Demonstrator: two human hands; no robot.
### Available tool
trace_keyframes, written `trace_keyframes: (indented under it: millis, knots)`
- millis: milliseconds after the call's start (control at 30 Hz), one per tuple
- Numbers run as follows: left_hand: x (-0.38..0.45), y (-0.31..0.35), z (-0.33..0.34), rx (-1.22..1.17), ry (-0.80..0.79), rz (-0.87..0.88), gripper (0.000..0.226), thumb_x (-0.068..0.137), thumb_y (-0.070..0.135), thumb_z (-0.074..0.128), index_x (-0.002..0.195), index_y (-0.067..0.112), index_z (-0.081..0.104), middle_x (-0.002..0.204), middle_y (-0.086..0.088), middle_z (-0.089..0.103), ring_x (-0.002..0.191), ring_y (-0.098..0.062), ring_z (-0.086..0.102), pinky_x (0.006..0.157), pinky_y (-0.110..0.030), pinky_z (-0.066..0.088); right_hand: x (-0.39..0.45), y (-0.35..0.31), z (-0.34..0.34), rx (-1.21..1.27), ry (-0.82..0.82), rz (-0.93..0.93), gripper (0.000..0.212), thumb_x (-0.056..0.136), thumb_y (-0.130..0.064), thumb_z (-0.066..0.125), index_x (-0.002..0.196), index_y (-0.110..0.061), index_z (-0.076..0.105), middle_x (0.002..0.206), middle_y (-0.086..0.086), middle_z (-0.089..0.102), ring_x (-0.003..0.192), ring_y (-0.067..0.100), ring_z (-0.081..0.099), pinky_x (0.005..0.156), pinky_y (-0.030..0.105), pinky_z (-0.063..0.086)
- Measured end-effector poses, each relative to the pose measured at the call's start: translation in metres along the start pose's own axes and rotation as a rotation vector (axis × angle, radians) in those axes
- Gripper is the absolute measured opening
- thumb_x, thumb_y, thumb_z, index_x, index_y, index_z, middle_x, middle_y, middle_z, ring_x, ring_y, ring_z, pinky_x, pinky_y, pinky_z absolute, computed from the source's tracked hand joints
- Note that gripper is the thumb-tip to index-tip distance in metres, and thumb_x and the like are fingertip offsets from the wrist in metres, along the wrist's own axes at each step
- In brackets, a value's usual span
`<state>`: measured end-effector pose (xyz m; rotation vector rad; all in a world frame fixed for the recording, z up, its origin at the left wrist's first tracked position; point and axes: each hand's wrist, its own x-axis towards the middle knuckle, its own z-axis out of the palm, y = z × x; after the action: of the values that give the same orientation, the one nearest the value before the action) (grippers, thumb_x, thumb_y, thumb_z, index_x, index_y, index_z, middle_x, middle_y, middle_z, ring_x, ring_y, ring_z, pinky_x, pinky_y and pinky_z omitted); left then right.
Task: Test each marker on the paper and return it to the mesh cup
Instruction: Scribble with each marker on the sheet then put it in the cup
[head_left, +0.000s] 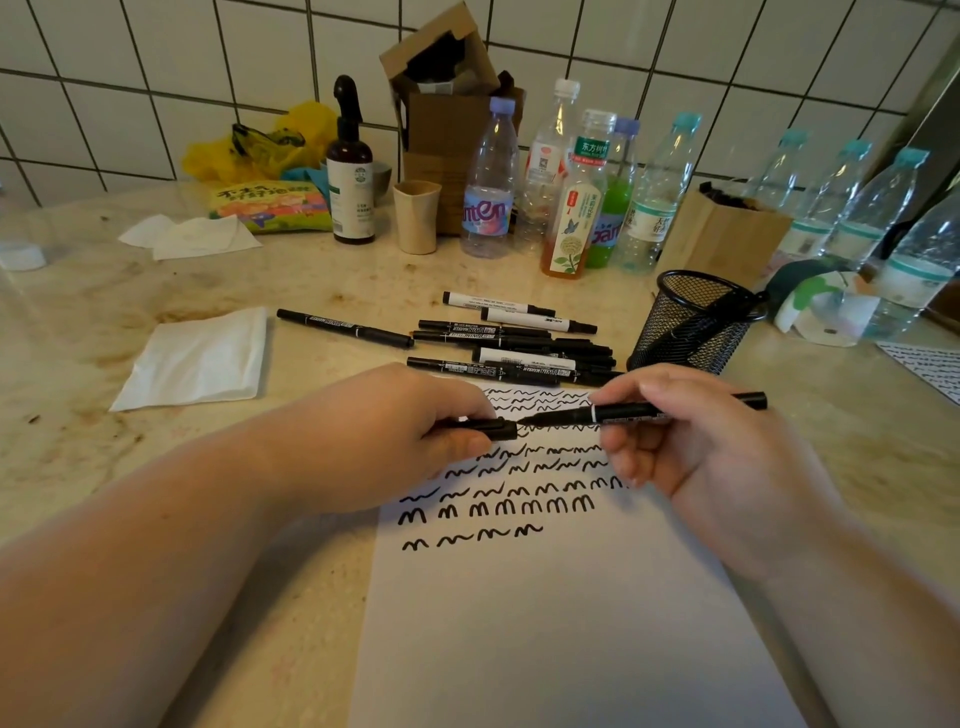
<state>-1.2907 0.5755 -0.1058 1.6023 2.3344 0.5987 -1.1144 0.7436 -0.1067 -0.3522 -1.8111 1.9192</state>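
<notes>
The right hand (691, 447) is curled around a slim black marker (644, 412), thumb and fingers pinching its barrel, bare tip pointing left. The left hand (410, 436) is closed on the black marker cap (491, 428), held just off that tip, the two nearly meeting. Both hover over the white sheet of paper (545, 623), which lies on the beige stone surface (156, 291) and carries rows of black squiggles. Just beyond the paper lies a pile of black and white markers (509, 343); one more lies apart to the left. The black wire mesh cup (691, 322) stands right of the pile, holding a dark marker. A white folded tissue (197, 361) lies left; clear plastic bottles (571, 192) line the tiled wall.
</notes>
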Motion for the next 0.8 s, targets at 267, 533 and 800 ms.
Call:
trace_keyframes:
  millis: [267, 533, 800]
  knots:
    - [-0.0004, 0.0046, -0.0016, -0.04, 0.004, 0.008, 0.013, 0.093, 0.048, 0.055, 0.104, 0.051, 0.06, 0.077, 0.023, 0.063, 0.075, 0.009, 0.057, 0.059, -0.013, 0.038, 0.0002, -0.0002, 0.0018, -0.068, -0.033, 0.037, 0.01, 0.08, -0.012, 0.065, 0.084, -0.008, 0.073, 0.074, 0.023, 0.072, 0.058, 0.024, 0.065, 0.051, 0.028, 0.052]
    - [-0.0007, 0.0076, -0.0022, -0.02, 0.044, 0.032, 0.018, 0.093, 0.046, 0.054, 0.099, 0.037, 0.067, 0.079, 0.017, 0.066, 0.073, -0.001, 0.058, 0.055, -0.014, 0.04, 0.0004, 0.0, 0.005, -0.068, -0.066, 0.008, 0.015, 0.07, -0.023, 0.074, 0.08, -0.013, 0.077, 0.084, 0.025, 0.076, 0.067, 0.025, 0.072, 0.057, 0.028, 0.057]
    - [-0.0057, 0.01, -0.0033, -0.105, 0.003, 0.037, 0.022, 0.09, 0.046, 0.054, 0.085, 0.03, 0.07, 0.071, 0.015, 0.067, 0.058, -0.006, 0.055, 0.055, -0.014, 0.041, 0.0004, 0.0038, 0.0009, -0.088, -0.154, -0.051, 0.017, 0.073, -0.025, 0.077, 0.084, -0.013, 0.076, 0.084, 0.022, 0.076, 0.072, 0.028, 0.074, 0.063, 0.03, 0.057]
